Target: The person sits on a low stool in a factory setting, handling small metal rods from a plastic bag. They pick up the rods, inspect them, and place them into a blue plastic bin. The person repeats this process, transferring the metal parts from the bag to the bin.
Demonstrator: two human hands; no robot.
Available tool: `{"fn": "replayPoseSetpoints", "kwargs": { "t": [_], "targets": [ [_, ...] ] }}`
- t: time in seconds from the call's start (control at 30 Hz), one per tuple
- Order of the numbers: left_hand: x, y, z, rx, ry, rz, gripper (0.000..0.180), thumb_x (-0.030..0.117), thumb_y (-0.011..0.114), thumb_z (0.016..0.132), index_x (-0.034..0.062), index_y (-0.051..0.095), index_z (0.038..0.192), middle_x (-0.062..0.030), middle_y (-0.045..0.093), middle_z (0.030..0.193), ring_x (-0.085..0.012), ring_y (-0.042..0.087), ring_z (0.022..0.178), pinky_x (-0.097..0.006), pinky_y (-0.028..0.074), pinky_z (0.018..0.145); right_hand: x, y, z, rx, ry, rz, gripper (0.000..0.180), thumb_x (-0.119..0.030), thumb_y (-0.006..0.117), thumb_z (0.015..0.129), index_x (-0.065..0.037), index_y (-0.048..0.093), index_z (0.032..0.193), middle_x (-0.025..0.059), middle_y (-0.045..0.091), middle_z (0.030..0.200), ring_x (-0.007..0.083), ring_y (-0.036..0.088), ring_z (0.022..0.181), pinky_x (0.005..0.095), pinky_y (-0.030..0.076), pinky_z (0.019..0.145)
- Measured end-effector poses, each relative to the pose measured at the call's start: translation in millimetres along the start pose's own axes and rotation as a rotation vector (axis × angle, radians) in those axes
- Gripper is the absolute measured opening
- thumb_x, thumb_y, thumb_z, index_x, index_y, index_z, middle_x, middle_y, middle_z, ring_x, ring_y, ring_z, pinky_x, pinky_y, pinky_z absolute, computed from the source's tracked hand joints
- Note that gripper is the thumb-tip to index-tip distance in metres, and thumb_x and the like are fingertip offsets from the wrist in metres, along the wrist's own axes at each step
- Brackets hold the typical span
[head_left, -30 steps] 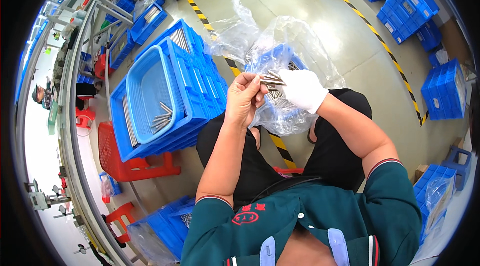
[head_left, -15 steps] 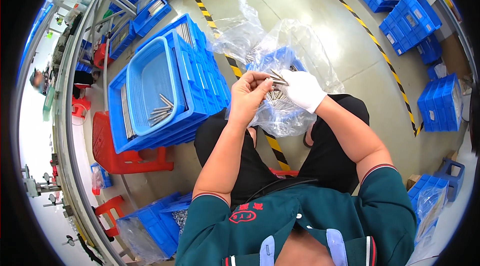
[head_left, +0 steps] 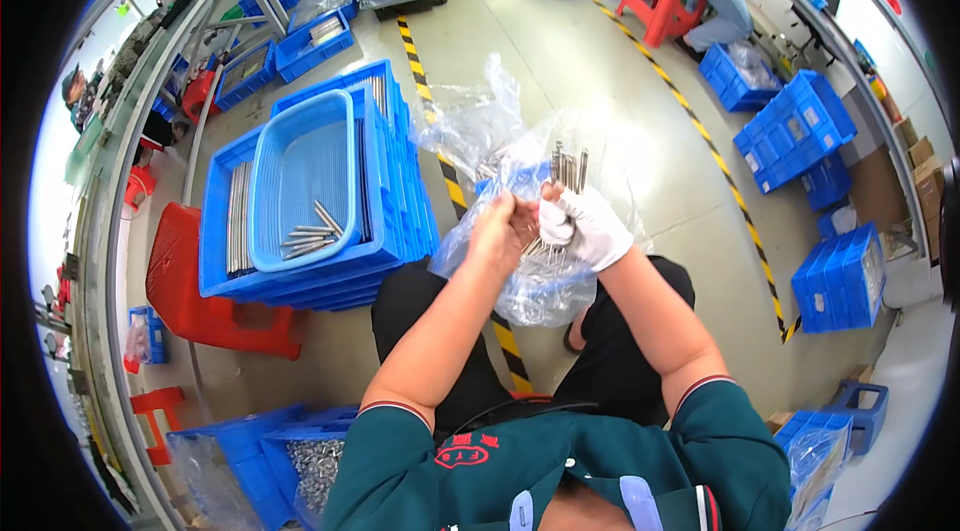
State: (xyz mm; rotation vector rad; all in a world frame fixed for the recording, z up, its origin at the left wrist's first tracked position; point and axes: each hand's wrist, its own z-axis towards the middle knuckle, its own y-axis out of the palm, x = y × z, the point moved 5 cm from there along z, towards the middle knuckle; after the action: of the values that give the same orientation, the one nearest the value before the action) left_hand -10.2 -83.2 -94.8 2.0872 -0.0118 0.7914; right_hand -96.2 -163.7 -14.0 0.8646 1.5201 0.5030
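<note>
My right hand, in a white glove, is closed around a bundle of short metal pins, whose ends stick up beyond the fingers. Close against it on the left is my bare left hand, its fingers curled; what they pinch, if anything, is hidden. Both hands are above a clear plastic bag between my knees. More metal pins lie in the bag, partly covered by my hands. Left of me, a light-blue basket holds several loose metal pins in its near right corner.
Under the basket is a stack of blue crates with long metal rods. A red stool stands beside it. Blue bins line the right side. Farther off, a person sits on a red stool. Striped tape marks the floor.
The view has shifted, bringing more of the far floor and the seated person into sight. My right hand has turned, and the pins in it now point away from me.
</note>
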Motion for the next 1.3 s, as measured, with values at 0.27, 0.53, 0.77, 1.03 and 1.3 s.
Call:
{"fn": "replayPoseSetpoints", "kwargs": {
  "t": [0.27,0.53,0.77,1.03,1.3],
  "targets": [
    [-3.5,88.9,-30.6,-0.574,0.257,-0.382,0.033,0.023,0.044,0.098,0.0083,0.054,0.126,-0.0063,0.058,0.125,-0.0170,0.055,0.112,-0.030,0.043,0.097,0.6,27.4,11.5,0.356,-0.534,-0.417,0.016,-0.014,0.065,0.089,-0.005,0.054,0.096,-0.0002,0.057,0.082,0.0084,0.055,0.072,0.0239,0.046,0.066],
    [3.1,46.5,-22.3,-0.133,-0.030,-0.322,0.030,0.023,0.039,0.099,0.0082,0.057,0.118,-0.0125,0.060,0.116,-0.0193,0.062,0.100,-0.031,0.051,0.086,-8.7,66.8,8.1,0.388,-0.599,-0.486,0.014,-0.004,0.060,0.090,-0.003,0.054,0.102,0.0015,0.057,0.083,0.0077,0.054,0.074,0.0225,0.046,0.067],
    [11.9,15.1,-18.4,0.121,0.170,0.231,0.021,0.026,0.044,0.099,0.0079,0.054,0.092,-0.0017,0.054,0.072,-0.0168,0.051,0.058,-0.030,0.039,0.051,6.2,4.7,18.8,0.551,-0.472,-0.584,0.024,-0.022,0.050,0.095,-0.001,0.060,0.090,0.0052,0.060,0.084,0.0115,0.056,0.074,0.0271,0.046,0.067],
    [75.5,40.1,-34.0,0.171,0.671,1.209,0.028,0.023,0.058,0.091,-0.0015,0.053,0.079,-0.0140,0.050,0.064,-0.0173,0.047,0.060,-0.034,0.041,0.058,40.3,17.0,-7.1,0.219,0.311,-0.367,0.030,-0.036,0.053,0.095,-0.007,0.058,0.096,0.0028,0.057,0.066,0.0098,0.051,0.048,0.0216,0.039,0.042],
    [78.7,66.5,-54.6,-0.029,0.668,1.232,0.024,0.020,0.060,0.090,-0.0004,0.055,0.080,-0.0023,0.049,0.064,-0.0100,0.042,0.061,-0.029,0.038,0.054,44.6,12.2,-10.4,-0.141,0.405,-0.167,0.019,-0.021,0.062,0.089,-0.007,0.055,0.099,0.0079,0.064,0.076,0.0137,0.060,0.058,0.0218,0.043,0.044]
  ]
}}
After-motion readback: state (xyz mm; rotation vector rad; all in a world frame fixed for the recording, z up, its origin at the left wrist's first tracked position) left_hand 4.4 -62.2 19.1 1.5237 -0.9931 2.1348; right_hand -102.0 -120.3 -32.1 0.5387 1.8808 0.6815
